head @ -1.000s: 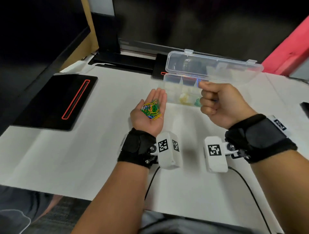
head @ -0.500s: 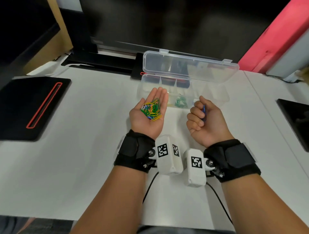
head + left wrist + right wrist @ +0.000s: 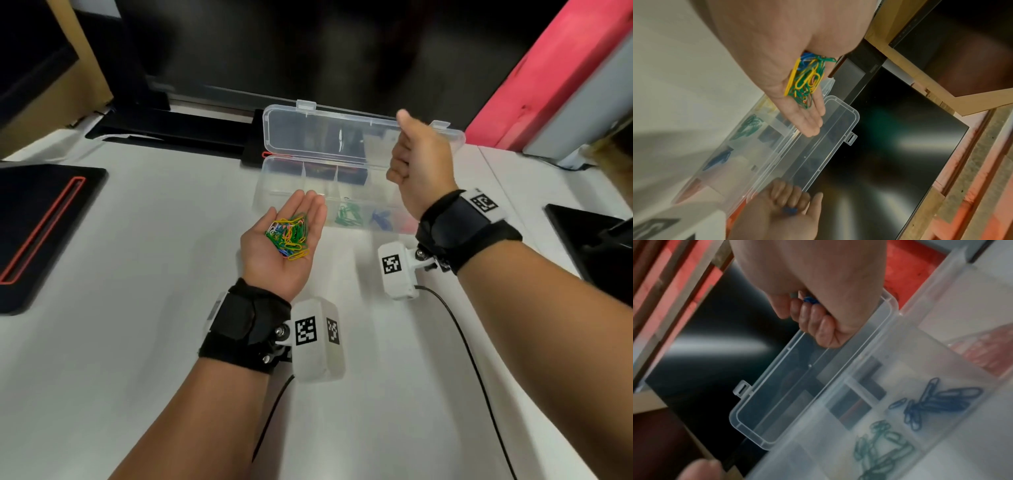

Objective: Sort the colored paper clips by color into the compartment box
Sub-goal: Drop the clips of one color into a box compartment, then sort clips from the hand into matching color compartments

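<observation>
My left hand [image 3: 286, 236] lies palm up with straight fingers just in front of the clear compartment box [image 3: 274, 195], carrying a mixed pile of paper clips [image 3: 288, 235] in yellow, green and blue. My right hand [image 3: 419, 161] hovers over the box's right end, fingers curled into the palm around blue paper clips [image 3: 810, 300], seen also in the left wrist view as blue clips [image 3: 789, 210]. In the box's front row lie green clips [image 3: 348, 214], blue clips [image 3: 381, 218] and red ones [image 3: 409, 224]. Yellow clips [image 3: 766, 106] sit in the leftmost front compartment.
The box's lid [image 3: 301, 137] stands open toward a dark monitor behind it. A black pad with a red outline [image 3: 41, 219] lies at the left, another black pad [image 3: 596, 246] at the right. A cable [image 3: 459, 329] runs from my right wrist camera across the white table.
My right hand rose from beside my left hand and moved forward and right, above the box's right end, still curled round blue clips. My left hand kept its pile in place.
</observation>
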Tool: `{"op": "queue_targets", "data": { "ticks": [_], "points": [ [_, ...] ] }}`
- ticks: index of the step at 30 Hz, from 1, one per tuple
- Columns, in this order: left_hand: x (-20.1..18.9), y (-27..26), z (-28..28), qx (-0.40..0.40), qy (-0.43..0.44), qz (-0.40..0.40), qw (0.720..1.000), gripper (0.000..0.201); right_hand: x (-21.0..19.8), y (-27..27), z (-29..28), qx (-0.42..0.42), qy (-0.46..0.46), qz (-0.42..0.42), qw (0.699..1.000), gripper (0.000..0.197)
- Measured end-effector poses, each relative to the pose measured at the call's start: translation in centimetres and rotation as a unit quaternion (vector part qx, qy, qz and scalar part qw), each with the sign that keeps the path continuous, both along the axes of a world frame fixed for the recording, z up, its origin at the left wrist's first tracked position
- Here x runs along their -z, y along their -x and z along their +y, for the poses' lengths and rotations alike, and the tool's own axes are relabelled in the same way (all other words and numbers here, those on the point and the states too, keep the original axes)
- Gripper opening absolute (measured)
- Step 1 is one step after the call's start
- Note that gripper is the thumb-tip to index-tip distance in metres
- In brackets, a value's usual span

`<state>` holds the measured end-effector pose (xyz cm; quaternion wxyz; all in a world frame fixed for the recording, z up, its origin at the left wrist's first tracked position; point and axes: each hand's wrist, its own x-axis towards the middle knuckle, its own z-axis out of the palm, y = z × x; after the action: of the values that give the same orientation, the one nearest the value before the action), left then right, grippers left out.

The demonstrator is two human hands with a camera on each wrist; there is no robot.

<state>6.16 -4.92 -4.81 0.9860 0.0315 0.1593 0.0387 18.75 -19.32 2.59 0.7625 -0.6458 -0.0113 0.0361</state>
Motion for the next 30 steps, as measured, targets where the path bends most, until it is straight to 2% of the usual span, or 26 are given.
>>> {"op": "queue_targets", "data": {
  "ticks": [5,10,15,18,22,24,27,30],
  "points": [
    [0.0,0.0,0.0,-0.001,-0.003,0.001,1.0,0.042,1.5,-1.2,0.6,0.019,0.113,-0.031,0.993,0.049],
    [0.3,-0.1,0.2,-0.006,0.001,-0.004,1.0,0.043,2.0,-2.0,0.5,0.028,0.115,-0.031,0.992,0.056],
    [0.2,-0.1,0.4,-0.014,0.006,-0.004,1.0,0.043,1.6,-1.8,0.6,0.026,0.104,-0.029,0.994,0.052],
    [0.2,-0.1,0.5,-0.012,0.01,-0.003,1.0,0.043,0.9,-1.3,0.6,0.019,0.146,-0.033,0.989,0.049],
    [-0.3,0.1,0.4,-0.004,0.007,-0.008,1.0,0.042,-1.5,2.2,0.4,-0.034,0.314,-0.124,0.941,0.042],
    [-0.7,0.3,0.2,0.002,0.001,-0.008,1.0,0.042,-2.7,5.6,0.4,-0.11,0.332,-0.148,0.925,0.036],
    [-1.2,0.9,0.0,0.01,0.003,-0.011,1.0,0.042,-2.7,10.1,0.3,-0.201,0.349,-0.156,0.902,0.015],
    [-1.4,2.0,-0.3,0.014,-0.006,-0.008,1.0,0.042,-1.3,12.0,0.6,-0.26,0.402,-0.148,0.866,0.012]
  ]
}}
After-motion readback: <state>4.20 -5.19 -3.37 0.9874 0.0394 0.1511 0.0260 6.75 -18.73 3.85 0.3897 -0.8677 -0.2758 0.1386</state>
